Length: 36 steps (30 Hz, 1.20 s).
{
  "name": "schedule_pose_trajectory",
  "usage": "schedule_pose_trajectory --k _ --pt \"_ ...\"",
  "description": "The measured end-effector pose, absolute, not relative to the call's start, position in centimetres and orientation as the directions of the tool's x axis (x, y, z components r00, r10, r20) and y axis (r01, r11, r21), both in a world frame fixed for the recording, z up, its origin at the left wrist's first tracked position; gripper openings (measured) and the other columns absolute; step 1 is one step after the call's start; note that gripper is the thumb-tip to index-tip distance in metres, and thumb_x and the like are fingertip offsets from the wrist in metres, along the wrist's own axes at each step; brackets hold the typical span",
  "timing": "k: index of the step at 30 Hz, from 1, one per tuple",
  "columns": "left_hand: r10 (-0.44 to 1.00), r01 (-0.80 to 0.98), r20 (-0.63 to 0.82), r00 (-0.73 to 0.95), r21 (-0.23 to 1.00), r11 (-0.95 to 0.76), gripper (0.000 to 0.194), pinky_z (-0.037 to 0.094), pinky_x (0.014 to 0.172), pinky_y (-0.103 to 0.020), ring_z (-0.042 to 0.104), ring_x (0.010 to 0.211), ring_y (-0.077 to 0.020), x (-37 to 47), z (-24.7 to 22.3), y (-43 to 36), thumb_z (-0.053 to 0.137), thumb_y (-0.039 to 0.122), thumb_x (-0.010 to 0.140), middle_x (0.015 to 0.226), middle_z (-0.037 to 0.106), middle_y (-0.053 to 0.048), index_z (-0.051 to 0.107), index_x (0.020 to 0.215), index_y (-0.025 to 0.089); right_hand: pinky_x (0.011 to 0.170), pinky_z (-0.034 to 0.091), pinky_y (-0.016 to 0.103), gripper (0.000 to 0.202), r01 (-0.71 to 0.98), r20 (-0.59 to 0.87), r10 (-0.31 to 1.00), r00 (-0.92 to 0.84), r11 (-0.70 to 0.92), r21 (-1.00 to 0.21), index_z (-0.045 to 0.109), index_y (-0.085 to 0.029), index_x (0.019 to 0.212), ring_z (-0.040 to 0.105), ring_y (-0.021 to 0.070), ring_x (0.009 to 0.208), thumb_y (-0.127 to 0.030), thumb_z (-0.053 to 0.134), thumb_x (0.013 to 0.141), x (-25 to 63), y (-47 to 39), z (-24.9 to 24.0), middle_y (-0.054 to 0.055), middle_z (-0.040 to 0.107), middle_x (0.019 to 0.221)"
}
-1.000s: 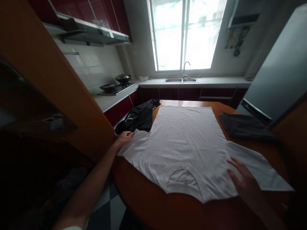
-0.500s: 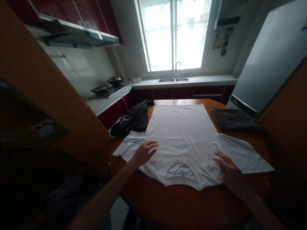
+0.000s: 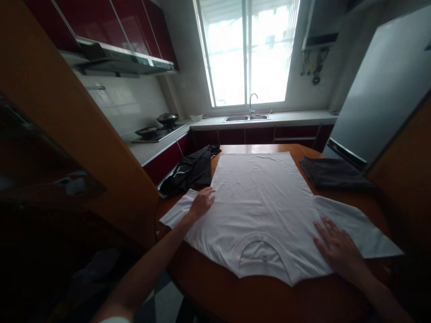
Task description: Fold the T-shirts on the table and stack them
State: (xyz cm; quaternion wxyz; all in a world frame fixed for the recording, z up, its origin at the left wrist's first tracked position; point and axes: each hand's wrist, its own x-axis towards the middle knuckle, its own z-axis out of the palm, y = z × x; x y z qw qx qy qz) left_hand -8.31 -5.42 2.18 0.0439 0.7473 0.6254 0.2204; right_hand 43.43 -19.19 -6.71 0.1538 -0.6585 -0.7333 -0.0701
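A white T-shirt (image 3: 259, 193) lies spread on the round wooden table (image 3: 249, 298), its collar toward me and its hem at the far side. My left hand (image 3: 202, 202) rests near the left sleeve's seam, palm down, fingers apart, holding nothing. On the right, my right hand (image 3: 338, 244) lies flat with spread fingers on the shirt beside the right sleeve. Some light wrinkles cross the fabric.
Dark crumpled clothing (image 3: 190, 170) lies at the table's left edge, and a folded dark cloth (image 3: 333, 172) at the right. Beyond are a counter with a sink (image 3: 247, 118), a stove with pans (image 3: 153, 133), and a refrigerator (image 3: 380, 85) on the right.
My left hand has moved slightly up and left over the shirt. My right hand has shifted right and its fingers have spread flat. The view has tilted a little.
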Motion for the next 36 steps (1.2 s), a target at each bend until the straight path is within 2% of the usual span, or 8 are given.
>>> schedule_pose_trajectory --k 8,14,16,19,21,24,30,36 --pt "0.935 0.905 0.266 -0.234 0.410 0.110 0.030 0.049 0.097 -0.029 0.068 0.103 -0.0233 -12.5 6.6 4.9 0.060 0.010 0.077 0.107 0.074 -0.011 0.071 0.106 0.014 0.116 0.032 0.055 0.055 0.984 0.338 0.939 -0.062 0.114 -0.135 0.055 -0.017 0.142 0.040 0.0303 0.145 -0.045 0.038 0.098 43.0 -19.3 -6.2 0.015 0.047 0.154" --pt "0.771 0.830 0.363 -0.523 0.422 0.364 0.055 0.044 0.102 -0.055 0.055 0.122 -0.0409 -19.2 9.6 4.2 0.052 0.013 0.079 0.126 0.059 -0.031 0.052 0.130 -0.005 0.117 0.033 0.055 0.054 0.970 0.346 0.938 -0.033 0.113 -0.214 0.055 -0.019 0.143 0.042 0.0304 0.144 -0.045 0.040 0.098 42.9 -19.3 -5.6 0.014 0.049 0.153" --pt "0.750 0.883 0.490 -0.445 0.382 0.274 0.055 0.039 0.108 -0.056 0.051 0.128 -0.0404 -19.2 8.7 2.7 0.052 0.016 0.079 0.130 0.057 -0.029 0.052 0.132 -0.002 0.115 0.036 0.054 0.054 0.953 0.360 0.933 -0.016 0.123 -0.276 0.056 -0.020 0.143 0.044 0.0306 0.142 -0.046 0.039 0.099 43.7 -18.7 -5.3 0.014 0.052 0.151" --pt "0.799 0.946 0.594 -0.099 0.304 -0.109 0.041 0.042 0.109 -0.050 0.057 0.121 -0.0330 -15.4 5.8 -0.9 0.048 0.020 0.083 0.122 0.063 -0.018 0.061 0.121 0.011 0.115 0.039 0.050 0.051 0.930 0.421 0.906 0.038 0.122 -0.346 0.058 -0.019 0.140 0.049 0.0290 0.139 -0.040 0.035 0.100 45.7 -16.8 -4.8 0.013 0.057 0.146" --pt "0.827 0.875 0.529 0.189 0.291 -0.387 0.032 0.047 0.107 -0.046 0.062 0.116 -0.0288 -11.3 3.8 -4.4 0.045 0.024 0.090 0.119 0.067 -0.013 0.065 0.115 0.017 0.116 0.039 0.051 0.051 0.932 0.447 0.890 0.087 0.086 -0.353 0.059 -0.017 0.140 0.050 0.0296 0.138 -0.034 0.035 0.099 47.2 -15.5 -4.8 0.014 0.058 0.144" --pt "0.780 0.739 0.384 0.495 0.287 -0.610 0.032 0.048 0.108 -0.043 0.059 0.126 -0.0246 -5.6 1.8 -10.0 0.046 0.028 0.098 0.136 0.062 -0.008 0.064 0.124 0.025 0.117 0.036 0.055 0.053 0.955 0.386 0.916 0.110 0.010 -0.296 0.056 -0.016 0.143 0.043 0.0313 0.143 -0.035 0.036 0.098 49.2 -14.2 -5.0 0.014 0.051 0.151" --pt "0.668 0.638 0.177 0.723 0.200 -0.743 0.047 0.033 0.119 -0.055 0.041 0.145 -0.0282 -1.8 0.6 -15.3 0.051 0.028 0.100 0.155 0.048 -0.007 0.050 0.146 0.029 0.118 0.032 0.056 0.058 0.985 0.200 0.978 0.060 -0.026 -0.170 0.049 -0.014 0.148 0.036 0.0314 0.147 -0.043 0.034 0.100 52.1 -13.7 -4.6 0.016 0.040 0.159" --pt "0.659 0.625 0.148 0.737 0.222 -0.749 0.047 0.025 0.124 -0.052 0.029 0.151 -0.0250 -1.7 1.9 -16.5 0.045 0.029 0.104 0.160 0.040 -0.007 0.045 0.151 0.026 0.118 0.029 0.060 0.054 0.987 0.300 0.953 0.036 0.012 -0.159 0.052 -0.016 0.146 0.037 0.0332 0.146 -0.039 0.039 0.098 51.6 -13.8 -3.8 0.015 0.041 0.158"
